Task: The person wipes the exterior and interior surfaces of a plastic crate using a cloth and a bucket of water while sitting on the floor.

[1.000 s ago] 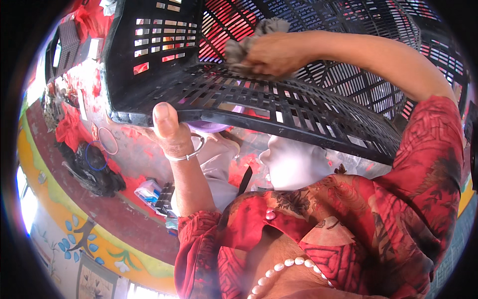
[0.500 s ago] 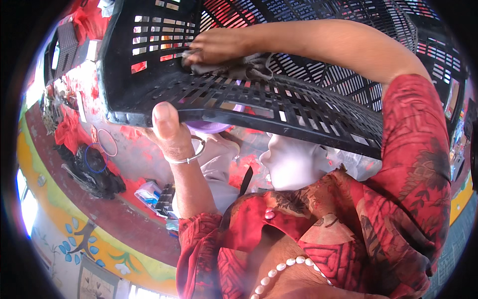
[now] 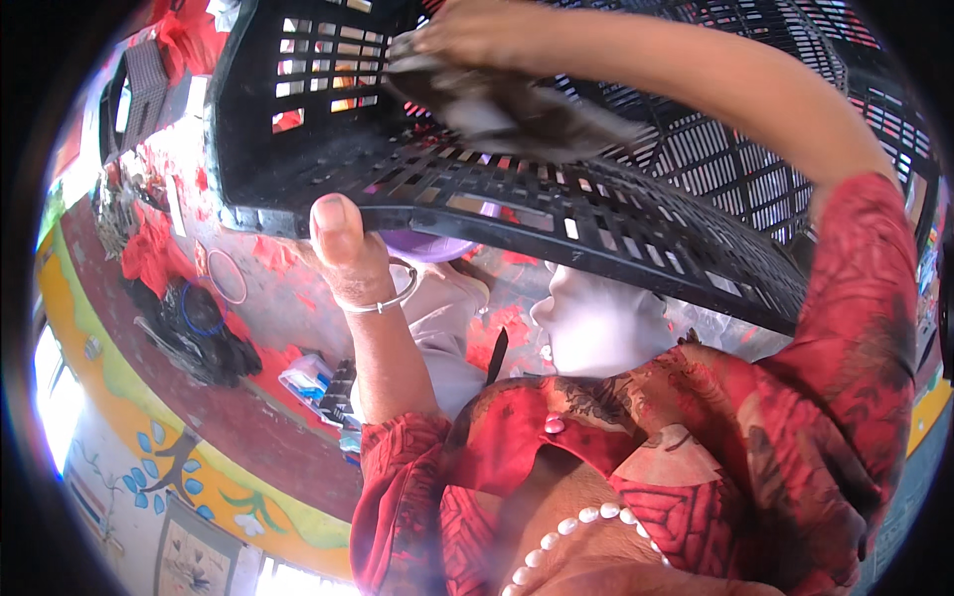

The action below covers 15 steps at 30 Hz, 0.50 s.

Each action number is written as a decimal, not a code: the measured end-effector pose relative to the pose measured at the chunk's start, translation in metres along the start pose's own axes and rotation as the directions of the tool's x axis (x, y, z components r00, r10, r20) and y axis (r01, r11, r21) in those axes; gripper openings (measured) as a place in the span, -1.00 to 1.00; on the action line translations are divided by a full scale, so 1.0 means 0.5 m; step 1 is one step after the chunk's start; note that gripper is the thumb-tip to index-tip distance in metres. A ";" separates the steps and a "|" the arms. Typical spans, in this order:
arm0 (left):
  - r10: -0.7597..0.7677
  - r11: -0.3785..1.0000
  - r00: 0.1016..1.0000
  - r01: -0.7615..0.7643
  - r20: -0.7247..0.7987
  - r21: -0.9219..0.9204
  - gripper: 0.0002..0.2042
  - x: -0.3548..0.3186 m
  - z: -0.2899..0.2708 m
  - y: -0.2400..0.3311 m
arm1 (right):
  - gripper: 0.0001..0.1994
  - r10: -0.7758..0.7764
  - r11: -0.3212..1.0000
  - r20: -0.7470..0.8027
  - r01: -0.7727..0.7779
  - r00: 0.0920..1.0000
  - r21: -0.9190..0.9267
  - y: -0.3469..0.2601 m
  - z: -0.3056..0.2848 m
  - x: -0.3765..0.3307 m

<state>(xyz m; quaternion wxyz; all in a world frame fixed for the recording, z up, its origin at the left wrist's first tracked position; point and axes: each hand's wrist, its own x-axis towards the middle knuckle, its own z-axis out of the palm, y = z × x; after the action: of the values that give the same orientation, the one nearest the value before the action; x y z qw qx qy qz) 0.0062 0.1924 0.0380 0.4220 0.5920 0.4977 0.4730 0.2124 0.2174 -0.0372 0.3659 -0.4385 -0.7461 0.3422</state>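
Observation:
A black slotted plastic crate is tilted on its side before me, its opening facing me. My left hand grips the near left rim, thumb over the edge; its fingers are hidden behind. Inside the crate, my right hand is closed on a grey cloth, which hangs from it and is blurred by motion. The hand is near the crate's far left inner corner, partly at the top edge of the view.
Below the crate, part of a purple basin shows. On the floor at left lie red scraps, a black plastic bag and a pink hoop. A grey woven basket stands farther off. A painted wall curves along the lower left.
My right hand has lifted away from the crate's lower slotted side, up and to the right, with the cloth swinging below it. My left hand keeps its grip on the rim.

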 end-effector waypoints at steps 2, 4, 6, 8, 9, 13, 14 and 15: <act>-0.013 1.000 1.000 0.013 0.026 -0.013 -0.47 0.002 0.026 0.018 | -0.88 -0.340 0.919 -0.112 0.305 0.934 -0.249 0.052 0.028 0.015; -0.067 0.996 0.998 0.066 -0.021 -0.059 -0.45 -0.008 0.024 0.029 | -0.91 -0.332 0.921 -0.160 0.283 0.930 -0.266 0.024 0.037 0.067; -0.120 0.982 0.992 0.113 -0.040 -0.149 -0.43 -0.003 0.031 0.051 | -0.95 -0.340 0.905 -0.148 0.279 0.929 -0.322 -0.027 0.025 0.104; -0.146 0.964 0.988 0.130 -0.055 -0.233 -0.41 -0.001 0.030 0.060 | -0.85 -0.131 0.932 0.096 0.155 0.987 -0.328 -0.096 -0.006 0.143; -0.118 0.969 0.991 0.103 -0.056 -0.225 -0.37 0.002 0.027 0.058 | -0.82 0.044 0.997 0.070 -0.039 0.997 -0.074 -0.172 -0.043 0.150; -0.006 0.993 0.996 -0.004 -0.093 -0.114 -0.23 0.010 0.065 0.104 | -0.67 0.437 0.833 0.110 -0.448 0.893 0.325 -0.296 -0.172 0.080; 0.051 0.994 0.991 -0.063 -0.124 -0.092 -0.20 0.011 0.087 0.130 | -0.61 0.400 0.823 0.084 -0.398 0.913 0.405 -0.265 -0.164 0.042; -0.007 0.988 0.994 -0.010 -0.105 -0.154 -0.15 0.010 0.110 0.164 | -0.59 0.375 0.868 0.083 -0.381 0.923 0.319 -0.250 -0.188 -0.007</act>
<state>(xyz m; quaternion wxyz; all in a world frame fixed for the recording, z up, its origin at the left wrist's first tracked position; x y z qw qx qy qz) 0.0758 0.1836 0.1076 0.4393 0.5323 0.4808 0.5409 0.2426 0.1842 0.1125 0.3529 -0.5054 -0.5815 0.5309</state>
